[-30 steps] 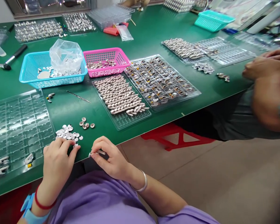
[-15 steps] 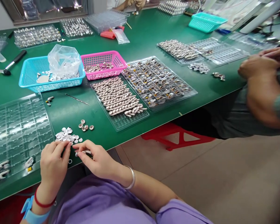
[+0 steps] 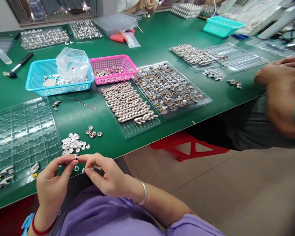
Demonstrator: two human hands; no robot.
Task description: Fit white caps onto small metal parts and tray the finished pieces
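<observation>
Between the thumb and forefinger of my left hand (image 3: 55,178) is a small white-and-black piece (image 3: 76,158). The forefinger of my right hand (image 3: 106,173) reaches against that piece. Lower in my right hand, thumb and fingers close on a pale stem-like part with a round silvery end (image 3: 83,170); most of its stem is hidden. A small white ring (image 3: 76,168) shows just below, near the table edge. Just beyond my hands lies a pile of white round pieces (image 3: 72,143), with several small pinkish metal cups (image 3: 91,133) to its right.
A clear compartment tray (image 3: 26,131) lies left, partly filled. Farther in stand a blue basket (image 3: 60,88) and a pink basket (image 3: 113,80). Metallic stem parts (image 3: 126,101) cover a tray; a filled tray (image 3: 169,88) adjoins it. Tweezers (image 3: 84,104) lie behind. A co-worker's hands (image 3: 280,72) are at right.
My left hand has come away from the white pile, and the white-and-black piece now shows in its fingertips. Both hands sit slightly lower, and the view has shifted a little.
</observation>
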